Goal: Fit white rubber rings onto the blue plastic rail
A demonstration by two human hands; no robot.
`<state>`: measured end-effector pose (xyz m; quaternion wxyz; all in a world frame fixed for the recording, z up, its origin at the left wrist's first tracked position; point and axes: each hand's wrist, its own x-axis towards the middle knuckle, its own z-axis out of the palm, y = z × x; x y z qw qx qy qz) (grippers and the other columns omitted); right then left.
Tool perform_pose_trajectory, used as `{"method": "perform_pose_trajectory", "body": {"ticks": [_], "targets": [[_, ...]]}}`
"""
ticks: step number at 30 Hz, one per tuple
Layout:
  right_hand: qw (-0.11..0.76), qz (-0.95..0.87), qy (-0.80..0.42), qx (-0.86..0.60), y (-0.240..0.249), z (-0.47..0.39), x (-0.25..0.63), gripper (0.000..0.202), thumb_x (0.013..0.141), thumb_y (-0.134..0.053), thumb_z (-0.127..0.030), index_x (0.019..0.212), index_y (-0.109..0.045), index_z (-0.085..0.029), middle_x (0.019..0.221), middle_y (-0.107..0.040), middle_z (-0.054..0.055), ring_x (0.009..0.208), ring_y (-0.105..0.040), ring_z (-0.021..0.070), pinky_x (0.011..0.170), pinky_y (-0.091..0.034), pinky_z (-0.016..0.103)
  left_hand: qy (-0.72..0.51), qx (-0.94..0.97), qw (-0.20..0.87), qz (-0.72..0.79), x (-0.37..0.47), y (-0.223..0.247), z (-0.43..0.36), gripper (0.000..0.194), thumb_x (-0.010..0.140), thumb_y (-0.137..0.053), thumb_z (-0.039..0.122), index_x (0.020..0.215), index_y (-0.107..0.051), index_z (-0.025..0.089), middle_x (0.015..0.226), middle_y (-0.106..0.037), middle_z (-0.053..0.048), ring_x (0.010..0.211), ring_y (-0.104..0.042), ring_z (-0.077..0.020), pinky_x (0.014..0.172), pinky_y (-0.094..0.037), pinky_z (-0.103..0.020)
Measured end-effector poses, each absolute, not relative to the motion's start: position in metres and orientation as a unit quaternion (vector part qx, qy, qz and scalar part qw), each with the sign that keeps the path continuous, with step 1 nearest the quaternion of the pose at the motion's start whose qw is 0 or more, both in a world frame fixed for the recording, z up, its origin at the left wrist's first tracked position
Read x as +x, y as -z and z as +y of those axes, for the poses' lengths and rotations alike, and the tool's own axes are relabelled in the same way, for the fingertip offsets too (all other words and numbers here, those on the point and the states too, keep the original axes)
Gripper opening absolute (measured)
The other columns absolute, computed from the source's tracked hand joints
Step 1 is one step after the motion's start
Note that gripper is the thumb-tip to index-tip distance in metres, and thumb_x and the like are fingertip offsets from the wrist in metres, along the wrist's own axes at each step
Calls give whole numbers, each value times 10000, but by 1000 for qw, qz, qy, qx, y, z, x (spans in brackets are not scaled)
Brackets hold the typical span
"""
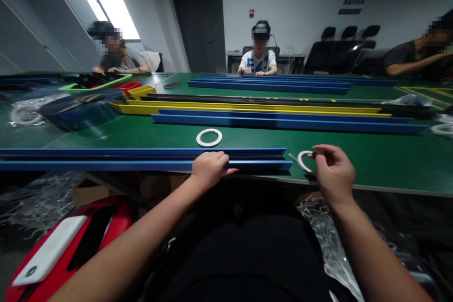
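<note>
Holding channel (88, 166) and roll (300, 161), green tray (124, 78), dark contents (101, 79)

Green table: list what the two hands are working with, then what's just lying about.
Job in hand:
- near blue channel, gripped by the left hand
- white ring, held in the right hand

Apparently just lying about:
- second white ring
- yellow channels
- farther blue channels
- phone

near blue channel (88, 165): left end cut off | person (406, 59) beyond its right end: edge-cropped | wall lettering (355, 1) beyond: unreadable
</note>
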<state>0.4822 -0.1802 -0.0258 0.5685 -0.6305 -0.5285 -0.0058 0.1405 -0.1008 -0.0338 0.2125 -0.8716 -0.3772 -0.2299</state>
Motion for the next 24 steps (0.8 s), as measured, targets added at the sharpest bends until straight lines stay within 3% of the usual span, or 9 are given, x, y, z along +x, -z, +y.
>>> {"method": "perform_pose_trajectory", "body": {"ticks": [2,5,7,11,18,24], "targets": [[458,-607,35,-648,22,-189,493,229,907,-515,-352,1066,-621,-227,998,-689,72,875,-669,208,822,-523,375,229,-871,212,-379,141,33,-101,476,870,-510,637,722,-593,192,702,-628,-38,639,-580,-176,577,-287,-315],[224,-732,37,-643,25,-200,518,305,861,-582,-406,1111,-632,-239,1083,-691,95,953,-654,270,818,-512,409,230,-871,215,-378,141,33,-100,474,869,-518,632,718,-590,189,698,-628,-37,631,-578,-172,578,-291,-313],[158,-744,38,-648,33,-206,536,353,868,-566,-417,1166,-614,-236,1082,-694,101,938,-657,274,799,-513,408,235,-871,219,-372,141,33,-100,473,871,-519,628,712,-585,187,692,-625,-35,629,-576,-170,583,-298,-312],[163,-741,12,-652,44,-219,568,296,914,-464,-372,1121,-625,-236,1092,-686,96,969,-647,261,826,-506,402,243,-876,225,-352,146,34,-102,472,869,-527,624,699,-573,186,676,-612,-32,619,-564,-163,585,-300,-317],[280,-625,98,-722,32,-233,596,265,814,-514,-383,1051,-623,-338,1052,-682,135,936,-646,318,749,-470,477,270,-885,208,-316,185,41,-113,500,880,-470,655,705,-558,194,665,-585,-35,594,-538,-165,573,-273,-331],[302,-554,40,-775,21,-198,616,193,757,-634,-409,906,-700,-305,869,-714,132,680,-618,273,589,-394,438,306,-893,176,-279,238,47,-125,504,918,-398,634,732,-563,195,678,-566,-57,630,-545,-188,567,-260,-349]]}}
